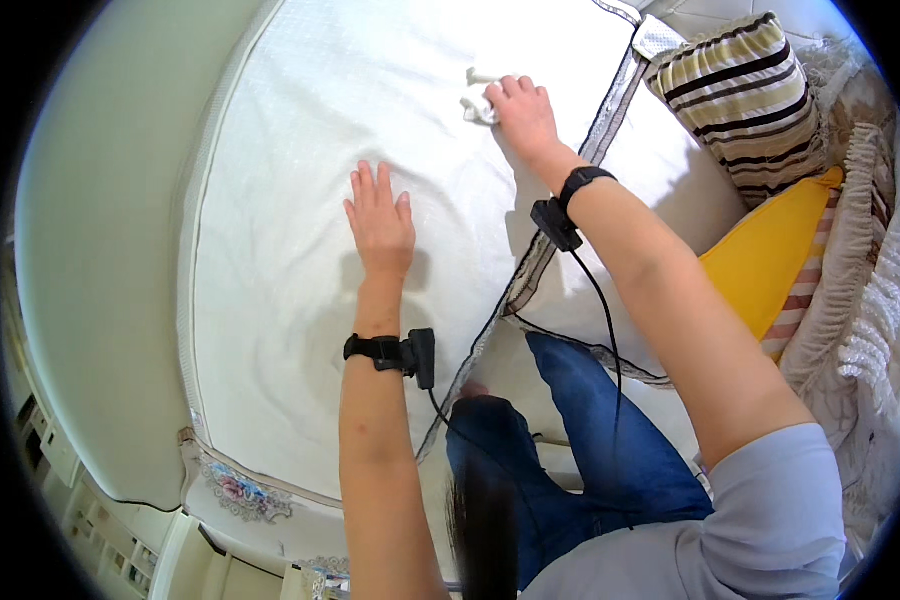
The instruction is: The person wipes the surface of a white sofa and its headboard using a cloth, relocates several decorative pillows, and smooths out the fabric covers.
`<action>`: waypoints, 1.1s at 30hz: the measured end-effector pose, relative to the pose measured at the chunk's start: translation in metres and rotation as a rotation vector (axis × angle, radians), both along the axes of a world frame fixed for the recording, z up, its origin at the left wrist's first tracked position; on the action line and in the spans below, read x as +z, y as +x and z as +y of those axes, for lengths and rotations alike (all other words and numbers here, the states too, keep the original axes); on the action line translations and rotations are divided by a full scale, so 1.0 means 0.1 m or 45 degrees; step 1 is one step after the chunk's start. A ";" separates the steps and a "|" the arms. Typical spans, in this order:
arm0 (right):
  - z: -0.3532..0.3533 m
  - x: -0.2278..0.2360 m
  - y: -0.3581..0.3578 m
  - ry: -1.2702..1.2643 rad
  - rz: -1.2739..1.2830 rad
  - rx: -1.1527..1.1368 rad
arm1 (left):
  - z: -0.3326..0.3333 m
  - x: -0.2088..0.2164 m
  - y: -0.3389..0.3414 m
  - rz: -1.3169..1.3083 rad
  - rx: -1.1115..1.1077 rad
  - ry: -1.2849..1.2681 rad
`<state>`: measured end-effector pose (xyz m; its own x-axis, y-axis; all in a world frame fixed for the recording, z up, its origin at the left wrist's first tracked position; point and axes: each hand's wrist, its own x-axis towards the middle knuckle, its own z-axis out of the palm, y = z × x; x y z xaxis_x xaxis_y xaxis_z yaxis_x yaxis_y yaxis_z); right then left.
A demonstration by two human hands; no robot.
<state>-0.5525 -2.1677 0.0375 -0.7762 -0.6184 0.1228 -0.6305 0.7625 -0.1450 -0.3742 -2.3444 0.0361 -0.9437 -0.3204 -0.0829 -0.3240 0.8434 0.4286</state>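
My left hand (382, 228) lies flat on a broad white cushioned surface (300, 300), palm down, its fingers stretched out and holding nothing. Farther off and to the right, my right hand (528, 118) has its fingers bent round a crumpled white cloth (482, 104). Part of that cloth is hidden under the fingers; the rest sticks out to the left of them and touches the white surface. Soft creases run through the white cover around my left hand. Each wrist wears a black strap with a small box and a cable.
A dark-trimmed seam (545, 250) separates the large white section from another at the right. Beyond it lie a striped pillow (740, 105), a yellow cushion (765, 265) and fringed throws (870, 250). A tall pale-green panel (100, 250) borders the left. My jeans-clad legs (590, 420) are below.
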 end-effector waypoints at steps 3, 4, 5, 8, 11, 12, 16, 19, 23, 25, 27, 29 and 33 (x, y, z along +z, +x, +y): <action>0.16 0.02 -0.12 -0.025 -0.063 -0.124 | 0.07 0.01 -0.05 0.148 -0.006 0.078; 0.11 0.05 -0.02 0.004 -0.152 -0.068 | 0.03 -0.01 -0.02 0.161 0.030 0.082; 0.08 0.07 0.13 0.038 -0.237 -0.018 | 0.02 -0.02 -0.03 0.177 0.061 0.091; 0.30 0.02 0.34 -0.071 -0.232 0.105 | 0.21 0.00 -0.28 0.205 -0.021 0.053; 0.38 -0.01 0.15 -0.016 -0.158 0.075 | 0.33 -0.08 -0.51 0.152 -0.180 -0.127; 0.42 -0.07 0.08 -0.016 -0.162 0.062 | 0.38 -0.10 -0.61 0.114 -0.269 -0.248; 0.43 -0.27 -0.19 -0.032 -0.159 -0.064 | 0.57 -0.23 -1.08 0.170 -0.346 -0.230; 0.41 -0.35 -0.33 -0.034 -0.140 -0.103 | 0.65 -0.32 -1.49 0.183 -0.378 -0.277; 0.41 -0.43 -0.69 -0.079 -0.074 -0.170 | 0.74 -0.41 -1.96 0.120 -0.459 -0.285; 0.37 -0.47 -0.97 -0.104 -0.044 -0.199 | 0.76 -0.45 -2.17 0.126 -0.454 -0.288; 0.35 -0.53 -1.27 -0.136 0.063 -0.281 | 0.78 -0.47 -2.37 0.113 -0.468 -0.403; 0.43 -0.56 -1.61 -0.057 0.133 -0.335 | 0.81 -0.48 -2.51 0.039 -0.482 -0.442; 0.59 -0.48 -2.11 -0.393 -0.361 -0.843 | 0.78 -0.52 -2.64 0.235 -0.488 -0.328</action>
<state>-0.7631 -2.1084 -0.0106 -0.9989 0.0140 -0.0443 0.0343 0.8658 -0.4992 -0.6380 -2.2662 -0.0161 -0.9890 0.0644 0.1329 0.0918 0.9730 0.2118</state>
